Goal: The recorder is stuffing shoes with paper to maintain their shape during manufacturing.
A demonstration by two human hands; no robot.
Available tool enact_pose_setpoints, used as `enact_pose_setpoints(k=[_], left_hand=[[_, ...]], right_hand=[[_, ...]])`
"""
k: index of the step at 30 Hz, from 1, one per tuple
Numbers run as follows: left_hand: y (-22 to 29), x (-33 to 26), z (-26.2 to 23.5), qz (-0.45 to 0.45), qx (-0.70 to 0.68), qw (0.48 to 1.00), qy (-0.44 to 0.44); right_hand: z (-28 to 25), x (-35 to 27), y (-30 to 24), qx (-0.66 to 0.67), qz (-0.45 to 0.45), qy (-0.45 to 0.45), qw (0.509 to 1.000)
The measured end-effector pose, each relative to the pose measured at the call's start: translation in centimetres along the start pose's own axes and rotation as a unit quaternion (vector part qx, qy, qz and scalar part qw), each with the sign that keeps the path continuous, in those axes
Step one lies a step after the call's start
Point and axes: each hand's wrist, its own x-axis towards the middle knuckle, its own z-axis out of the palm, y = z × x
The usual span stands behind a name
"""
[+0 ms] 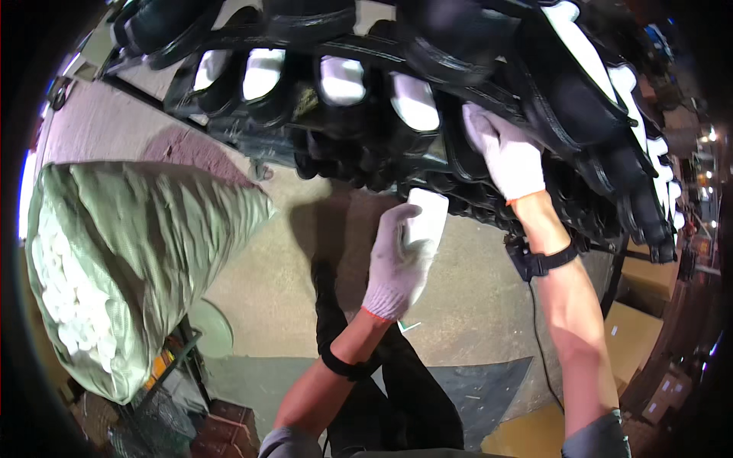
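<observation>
1. Big green sack (130, 259), well left of the L fingers, open end full of white foam inserts (72, 305); sits on a wire cart (153, 397).
2. Left hand (397, 259), white knit glove, fingers wrapped round one white insert (427, 217); the insert sticks up past the fingertips, just under the rack's lower row.
3. Rack of black boots (458, 91) above both hands. Four boots up-left of the fingers already show white fillers (341, 80), plus more along the far right row.
4. Right hand (508, 153), gloved, fingers curled on a black boot opening (458, 145). Looks like it grips the rim, can't tell how firmly.
5. Progress, my guess: upper row stuffed, dark lower boots near the fingertips still unfilled, sack far from empty.
</observation>
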Motion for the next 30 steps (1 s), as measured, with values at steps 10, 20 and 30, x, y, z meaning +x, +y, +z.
enact_pose_setpoints(k=[10,20,30], left_hand=[[6.7,1.4,8.2,0.188,-0.05,0.978,-0.074],[3.0,-4.2,-0.3,0.142,0.069,0.978,-0.139],[9.3,-11.0,-29.5,0.164,0.423,0.837,0.306]], right_hand=[[-5.2,-13.3,3.0,0.321,0.099,0.155,0.929],[-0.9,-0.9,4.0,-0.204,-0.011,0.094,0.974],[-1.9,-1.8,13.0,-0.102,-0.126,0.071,0.984]])
